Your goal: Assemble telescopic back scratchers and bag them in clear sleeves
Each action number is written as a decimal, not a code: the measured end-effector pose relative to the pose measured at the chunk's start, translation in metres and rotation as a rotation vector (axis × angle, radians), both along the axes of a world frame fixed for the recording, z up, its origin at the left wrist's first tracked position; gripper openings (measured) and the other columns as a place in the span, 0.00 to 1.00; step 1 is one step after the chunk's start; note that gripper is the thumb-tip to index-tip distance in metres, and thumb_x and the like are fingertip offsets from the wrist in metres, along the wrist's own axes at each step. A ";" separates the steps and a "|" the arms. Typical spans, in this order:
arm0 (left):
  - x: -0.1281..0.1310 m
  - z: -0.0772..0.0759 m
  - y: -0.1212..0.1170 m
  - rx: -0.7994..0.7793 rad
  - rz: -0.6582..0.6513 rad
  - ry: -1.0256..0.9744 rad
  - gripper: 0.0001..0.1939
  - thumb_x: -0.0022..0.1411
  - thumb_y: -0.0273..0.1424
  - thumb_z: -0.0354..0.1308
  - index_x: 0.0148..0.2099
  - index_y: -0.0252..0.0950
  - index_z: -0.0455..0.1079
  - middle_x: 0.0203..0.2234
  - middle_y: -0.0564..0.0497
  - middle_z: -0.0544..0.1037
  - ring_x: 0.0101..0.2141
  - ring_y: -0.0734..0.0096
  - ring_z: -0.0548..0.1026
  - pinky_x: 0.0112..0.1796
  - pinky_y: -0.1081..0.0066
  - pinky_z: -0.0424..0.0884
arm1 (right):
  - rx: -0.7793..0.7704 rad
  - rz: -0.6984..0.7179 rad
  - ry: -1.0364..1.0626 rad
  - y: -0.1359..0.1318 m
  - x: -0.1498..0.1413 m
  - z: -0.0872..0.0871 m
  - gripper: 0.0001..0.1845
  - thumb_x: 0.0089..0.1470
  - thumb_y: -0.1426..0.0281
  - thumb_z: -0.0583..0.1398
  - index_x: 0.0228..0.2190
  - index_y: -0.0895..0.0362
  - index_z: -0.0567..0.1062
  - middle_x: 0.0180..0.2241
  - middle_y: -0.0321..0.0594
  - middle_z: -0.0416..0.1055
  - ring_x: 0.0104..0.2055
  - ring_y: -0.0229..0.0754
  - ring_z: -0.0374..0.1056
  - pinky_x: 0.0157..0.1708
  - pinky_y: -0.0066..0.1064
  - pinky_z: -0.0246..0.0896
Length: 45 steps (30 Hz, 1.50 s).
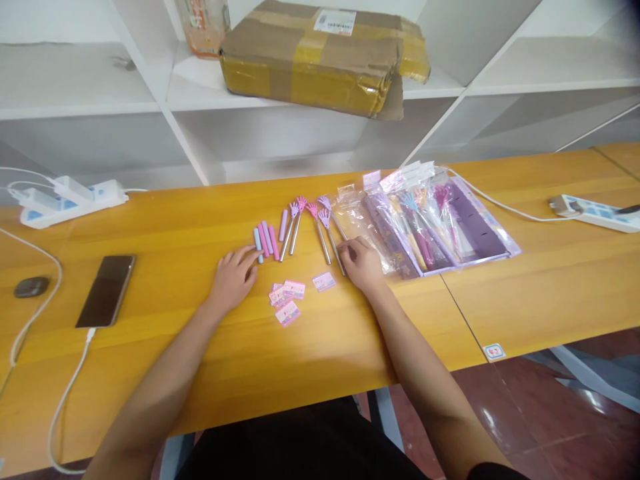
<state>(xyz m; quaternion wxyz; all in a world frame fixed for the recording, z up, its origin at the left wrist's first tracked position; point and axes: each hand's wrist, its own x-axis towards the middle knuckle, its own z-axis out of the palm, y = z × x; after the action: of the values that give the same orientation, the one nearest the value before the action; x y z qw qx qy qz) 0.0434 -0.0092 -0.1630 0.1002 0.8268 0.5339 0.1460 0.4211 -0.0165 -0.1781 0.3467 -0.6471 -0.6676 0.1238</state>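
Several small hand-shaped scratchers (320, 223) with metal stems lie in a row on the yellow wooden table (150, 213). To their left lie a few pink and blue handle sleeves (265, 241). My left hand (233, 275) rests flat beside the sleeves, fingers spread, a fingertip touching the blue one. My right hand (361, 262) is closed in a pinch on the lower end of the rightmost scratcher's stem (341, 257). Small pink cards (287, 299) lie between my hands.
A pile of clear packets with purple cards (435, 223) lies right of my right hand. A phone (106, 289) on a cable, a mouse (31, 287) and a power strip (70, 197) sit at the left. Another power strip (595, 212) lies far right. A cardboard box (320, 57) sits on the shelf.
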 end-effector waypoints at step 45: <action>0.001 -0.001 -0.004 -0.012 0.248 -0.011 0.13 0.72 0.27 0.53 0.55 0.38 0.73 0.43 0.41 0.83 0.46 0.48 0.81 0.51 0.52 0.75 | -0.196 -0.080 -0.124 -0.002 -0.008 0.003 0.16 0.61 0.58 0.66 0.27 0.52 0.72 0.30 0.40 0.77 0.30 0.43 0.69 0.31 0.34 0.56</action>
<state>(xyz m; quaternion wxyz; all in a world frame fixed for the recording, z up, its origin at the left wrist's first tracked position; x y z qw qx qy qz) 0.0443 -0.0131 -0.1636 0.0892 0.7530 0.6324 0.1586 0.4132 -0.0190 -0.1752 0.2447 -0.7104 -0.6461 0.1344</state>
